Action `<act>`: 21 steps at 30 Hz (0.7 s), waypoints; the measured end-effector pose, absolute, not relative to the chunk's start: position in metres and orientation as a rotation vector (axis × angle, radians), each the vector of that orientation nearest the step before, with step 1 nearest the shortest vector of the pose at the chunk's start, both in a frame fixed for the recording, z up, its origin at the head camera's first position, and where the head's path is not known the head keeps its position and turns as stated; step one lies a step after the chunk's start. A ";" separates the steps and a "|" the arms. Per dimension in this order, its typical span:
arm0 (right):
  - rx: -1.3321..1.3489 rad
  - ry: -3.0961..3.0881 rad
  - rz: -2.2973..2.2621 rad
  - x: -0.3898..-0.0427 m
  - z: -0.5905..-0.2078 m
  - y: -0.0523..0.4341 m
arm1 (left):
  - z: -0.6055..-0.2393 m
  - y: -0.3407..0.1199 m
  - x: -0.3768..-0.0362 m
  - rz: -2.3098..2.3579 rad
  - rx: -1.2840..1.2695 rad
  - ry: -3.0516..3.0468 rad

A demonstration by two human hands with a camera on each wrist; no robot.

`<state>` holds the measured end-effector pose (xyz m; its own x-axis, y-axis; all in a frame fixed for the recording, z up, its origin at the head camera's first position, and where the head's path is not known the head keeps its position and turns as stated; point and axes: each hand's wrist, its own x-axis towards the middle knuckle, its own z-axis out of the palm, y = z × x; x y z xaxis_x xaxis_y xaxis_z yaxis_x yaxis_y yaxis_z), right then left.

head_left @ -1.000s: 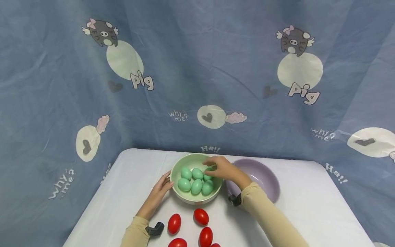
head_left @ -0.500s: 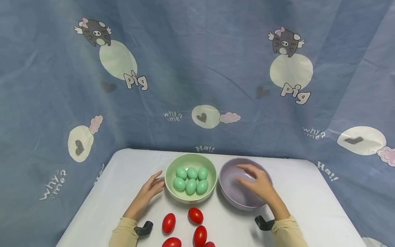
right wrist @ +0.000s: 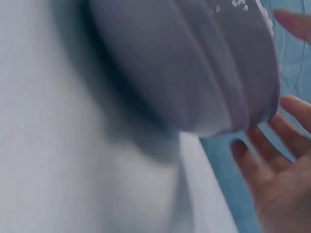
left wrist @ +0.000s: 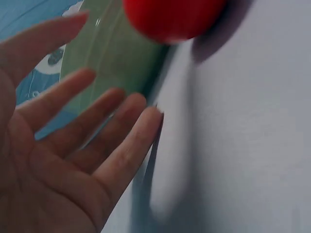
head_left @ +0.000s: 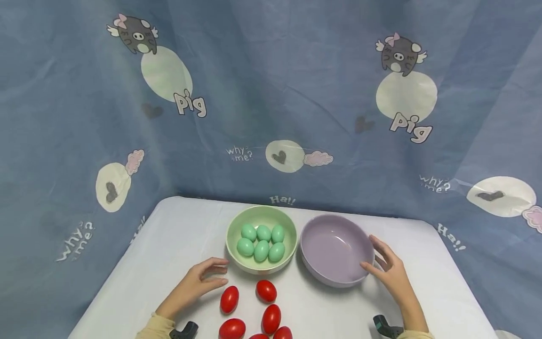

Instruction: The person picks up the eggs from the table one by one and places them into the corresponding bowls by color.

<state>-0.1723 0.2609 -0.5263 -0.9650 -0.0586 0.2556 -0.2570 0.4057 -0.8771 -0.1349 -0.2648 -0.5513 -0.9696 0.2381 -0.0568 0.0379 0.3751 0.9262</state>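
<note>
Hovering just beside the green bowl [head_left: 262, 215], which holds six green eggs [head_left: 261, 251], the left hand [head_left: 198, 281] has its fingers loose and apart, near a red egg [head_left: 229, 300] on the white table [head_left: 322, 313]; the right hand [head_left: 393, 269] has relaxed, spread fingers at the purple bowl's [head_left: 332, 249] right rim, contact unclear

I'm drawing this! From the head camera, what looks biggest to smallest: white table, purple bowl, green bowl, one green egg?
1. White table
2. Purple bowl and green bowl: look about alike
3. Green egg

Blue cloth [head_left: 271, 103] behind white table [head_left: 432, 263]
</note>
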 end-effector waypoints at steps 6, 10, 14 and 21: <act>0.226 -2.563 1.842 -0.170 -0.532 0.274 | -0.547 -0.258 -0.127 1.565 0.455 2.338; 0.236 -2.578 1.925 -0.168 -0.540 0.278 | -0.544 -0.255 -0.123 1.536 0.556 2.303; 0.309 -2.523 1.946 -0.168 -0.547 0.280 | -0.543 -0.254 -0.120 1.522 0.563 2.287; 0.437 -2.335 2.218 -0.173 -0.562 0.280 | -0.542 -0.255 -0.118 1.480 0.469 2.274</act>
